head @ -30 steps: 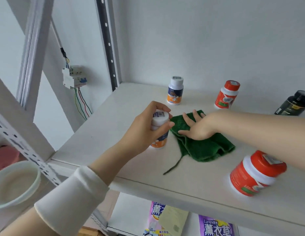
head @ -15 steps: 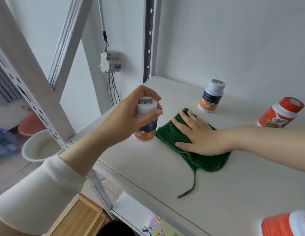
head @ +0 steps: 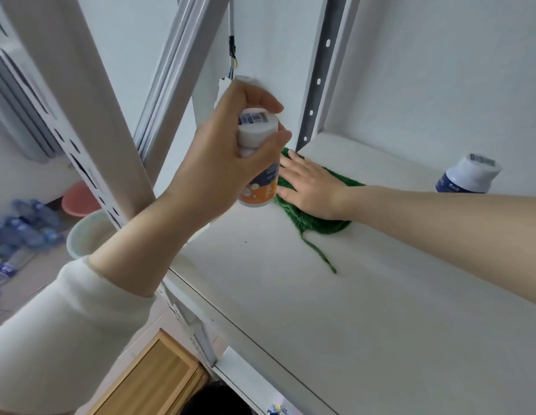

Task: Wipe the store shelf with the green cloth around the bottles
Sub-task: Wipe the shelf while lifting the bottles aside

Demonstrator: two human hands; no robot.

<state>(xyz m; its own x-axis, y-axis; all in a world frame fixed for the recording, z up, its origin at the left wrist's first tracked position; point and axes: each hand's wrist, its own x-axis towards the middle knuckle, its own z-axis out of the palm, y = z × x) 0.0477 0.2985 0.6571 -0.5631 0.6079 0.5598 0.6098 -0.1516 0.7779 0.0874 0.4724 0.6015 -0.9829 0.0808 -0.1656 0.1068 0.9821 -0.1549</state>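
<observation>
The left hand [head: 230, 157] has fingers and thumb curled round a white plastic bottle [head: 262, 190] with an orange label. It looks lifted clear of the board, though its base overlaps the shelf from here, so I can't be certain. The right hand [head: 308, 187] lies flat with straight fingers, pressing the fluffy green cloth [head: 320, 227] onto the white store shelf [head: 320, 319]. It is at the far left corner, beside the grey perforated upright [head: 317, 73]. The bottle hangs just beside the right fingertips. A loose green thread [head: 319, 256] trails from the cloth toward the front edge. Farther right a second bottle [head: 467, 175], white-capped with a dark blue label, stands well apart from the cloth.

As I read it, the job is under way, not finished. The corner where the lifted bottle would stand seems to be getting its wipe. The broad front of the shelf and the patch round the blue-labelled bottle may be left to do, though nothing shows which parts are already clean.
</observation>
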